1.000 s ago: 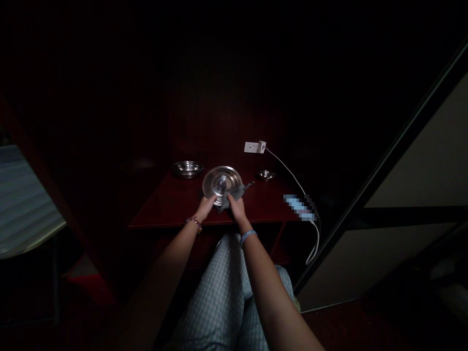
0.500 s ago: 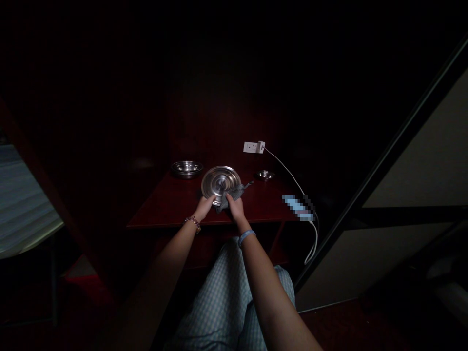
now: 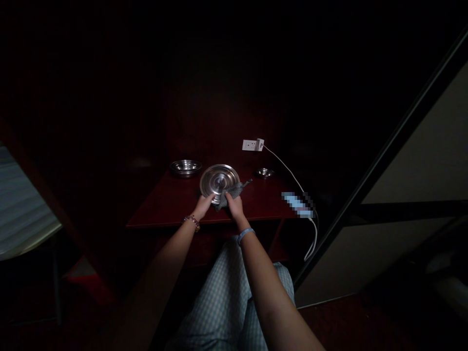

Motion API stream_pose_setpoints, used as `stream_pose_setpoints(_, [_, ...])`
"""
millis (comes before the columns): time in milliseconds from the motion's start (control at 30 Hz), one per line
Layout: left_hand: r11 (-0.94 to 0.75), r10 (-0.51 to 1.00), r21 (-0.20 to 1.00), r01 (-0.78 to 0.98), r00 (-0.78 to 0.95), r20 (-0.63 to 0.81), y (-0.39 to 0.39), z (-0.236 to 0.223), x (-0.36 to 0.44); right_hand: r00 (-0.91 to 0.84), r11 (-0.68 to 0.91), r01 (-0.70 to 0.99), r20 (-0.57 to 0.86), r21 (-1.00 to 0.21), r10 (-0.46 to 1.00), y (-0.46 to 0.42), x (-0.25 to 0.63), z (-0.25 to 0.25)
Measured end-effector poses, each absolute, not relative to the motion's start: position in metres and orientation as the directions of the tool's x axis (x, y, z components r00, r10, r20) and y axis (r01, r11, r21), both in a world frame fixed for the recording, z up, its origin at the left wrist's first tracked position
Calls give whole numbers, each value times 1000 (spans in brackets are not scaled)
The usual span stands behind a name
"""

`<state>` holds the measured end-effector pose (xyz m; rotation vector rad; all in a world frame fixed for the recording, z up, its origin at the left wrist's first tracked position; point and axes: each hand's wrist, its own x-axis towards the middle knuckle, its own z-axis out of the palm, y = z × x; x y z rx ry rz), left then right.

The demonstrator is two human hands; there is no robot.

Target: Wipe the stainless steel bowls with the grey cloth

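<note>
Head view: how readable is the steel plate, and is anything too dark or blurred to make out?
In the head view, the steel plate is readable, with soft glare on its metal; in the same view, the cloth is dim but clear, the wall is nearly black, and a pixelated patch beyond the table hides what lies there.

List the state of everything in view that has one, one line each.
Left hand: gripping the steel dish's near rim
Right hand: clutching the gray cloth against the dish
Steel dish: tilted up, held by both hands
Gray cloth: bunched, one end trailing
Steel bowl: upright on the table
Small steel dish: resting on the table
White socket strip: plugged in
</note>
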<state>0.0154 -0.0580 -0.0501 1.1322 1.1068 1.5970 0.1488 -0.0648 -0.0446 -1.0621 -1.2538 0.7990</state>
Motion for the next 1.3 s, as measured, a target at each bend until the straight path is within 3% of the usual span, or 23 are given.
stream_pose_setpoints(1300, [-229,959,961,-155,-202,196,-59,-50,15,168,312,150,335,-938,927,-72,150,-40])
